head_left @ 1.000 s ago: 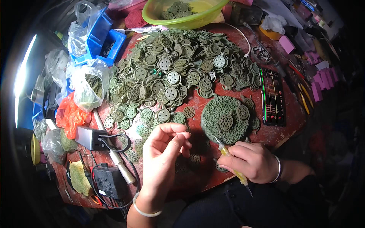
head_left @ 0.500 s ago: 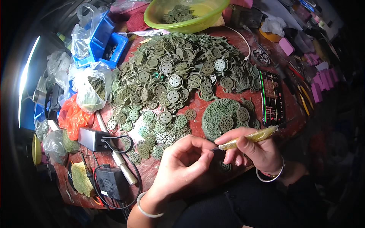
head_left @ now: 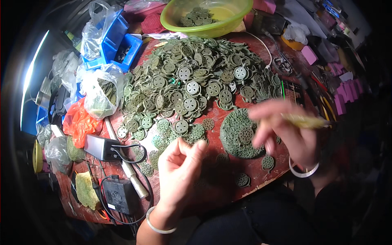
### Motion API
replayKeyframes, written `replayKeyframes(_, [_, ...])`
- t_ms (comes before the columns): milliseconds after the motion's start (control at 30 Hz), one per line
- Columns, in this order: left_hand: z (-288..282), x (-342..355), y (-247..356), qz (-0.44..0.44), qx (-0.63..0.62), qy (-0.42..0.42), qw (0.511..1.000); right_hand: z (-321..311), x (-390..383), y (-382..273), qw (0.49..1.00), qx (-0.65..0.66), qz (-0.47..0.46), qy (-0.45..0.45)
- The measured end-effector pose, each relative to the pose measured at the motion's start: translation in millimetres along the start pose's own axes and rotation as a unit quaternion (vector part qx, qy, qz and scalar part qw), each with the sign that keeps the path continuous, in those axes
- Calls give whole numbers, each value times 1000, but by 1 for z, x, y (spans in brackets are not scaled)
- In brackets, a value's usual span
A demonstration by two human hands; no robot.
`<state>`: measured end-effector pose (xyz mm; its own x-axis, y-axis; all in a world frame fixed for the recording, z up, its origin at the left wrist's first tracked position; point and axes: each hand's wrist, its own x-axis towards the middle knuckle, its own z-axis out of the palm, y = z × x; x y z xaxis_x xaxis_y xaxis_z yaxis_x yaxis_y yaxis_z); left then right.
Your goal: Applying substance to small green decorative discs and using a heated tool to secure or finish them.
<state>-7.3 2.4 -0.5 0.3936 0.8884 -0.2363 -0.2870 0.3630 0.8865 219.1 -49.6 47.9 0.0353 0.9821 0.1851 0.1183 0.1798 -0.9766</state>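
Note:
My left hand [head_left: 179,169] is raised over the near middle of the red table [head_left: 212,188], fingertips pinched together; anything between them is too small to make out. My right hand [head_left: 290,136], blurred by motion, grips a yellow plastic-wrapped pen-like tool [head_left: 304,121] above the right side of a round green textured pad [head_left: 232,145]. A pierced metal disc [head_left: 246,134] lies on that pad. Loose pierced discs [head_left: 267,162] lie near my hands, and a large heap of greenish disc pieces [head_left: 190,104] spreads behind them.
A yellow-green basin [head_left: 226,26] stands at the back. Blue bins [head_left: 126,47], plastic bags [head_left: 102,94] and a red bag [head_left: 79,122] crowd the left, with a grey box [head_left: 96,147], cables and a black adapter [head_left: 116,196]. A phone [head_left: 292,90], tools and pink blocks [head_left: 341,98] are at right.
My right hand rose to meet the left at half a second ago, then moved up and right with the tool. My left hand's fingers have drawn into a tighter pinch.

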Motion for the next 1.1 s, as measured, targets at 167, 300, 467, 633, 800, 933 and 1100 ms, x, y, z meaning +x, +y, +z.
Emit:
replayKeyframes(167, [5,3,-3,43,30,17,999,-18,75,44,912,-365,-187,-27])
replayKeyframes(300, [5,3,-2,25,49,33,998,-6,87,53,869,-470,-147,-49])
replayKeyframes(467, [5,2,-4,12,42,29,999,-16,95,60,889,-435,-129,-71])
replayKeyframes(633, [6,2,-4,-7,42,-4,999,-22,87,53,908,-400,-103,-75])
replayKeyframes(800, [7,3,-5,-12,40,0,999,-6,84,53,867,-482,-102,-71])
replayKeyframes(933, [6,2,-4,-14,39,2,999,-11,86,52,884,-453,-85,-82])
replayKeyframes(1100, [9,1,-4,-17,40,-6,999,-11,84,57,897,-398,-186,-52])
